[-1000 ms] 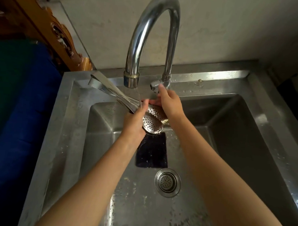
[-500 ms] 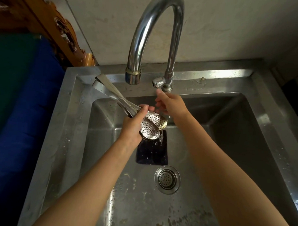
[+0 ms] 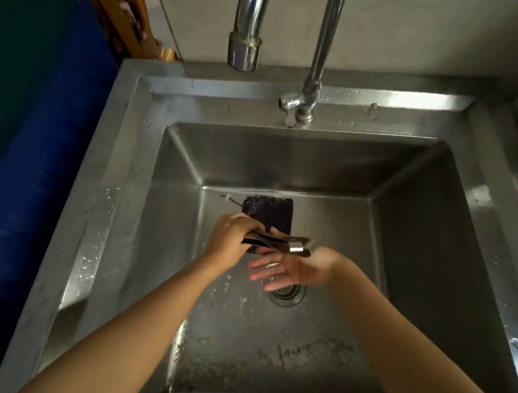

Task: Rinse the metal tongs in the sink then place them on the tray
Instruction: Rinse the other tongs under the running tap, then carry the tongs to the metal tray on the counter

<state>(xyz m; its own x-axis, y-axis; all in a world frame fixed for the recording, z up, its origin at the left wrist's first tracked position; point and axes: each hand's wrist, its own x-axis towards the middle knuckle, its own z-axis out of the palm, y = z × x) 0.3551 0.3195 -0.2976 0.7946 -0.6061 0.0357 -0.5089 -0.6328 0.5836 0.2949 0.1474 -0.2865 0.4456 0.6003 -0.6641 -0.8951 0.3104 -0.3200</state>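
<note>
My left hand [image 3: 232, 242] grips the metal tongs [image 3: 282, 244] low over the sink basin, fingers curled round the end near the heads. The tongs lie roughly level, their hinged handle end pointing right. My right hand [image 3: 284, 268] is spread palm-up just under the tongs, fingers straight, above the drain. Whether it touches the tongs I cannot tell. The perforated heads are hidden behind my left hand. No tray is in view.
The steel sink [image 3: 128, 167] fills the view, with its drain [image 3: 286, 295] under my right hand and a dark rectangular pad [image 3: 269, 211] on the floor behind the hands. The tap spout [image 3: 245, 47] and its valve [image 3: 297, 106] stand at the back. Blue cloth [image 3: 45, 157] lies left.
The tongs have come down from under the spout and turned round, handle end now pointing right. My right hand left the heads and opened beneath them. My view has tilted down.
</note>
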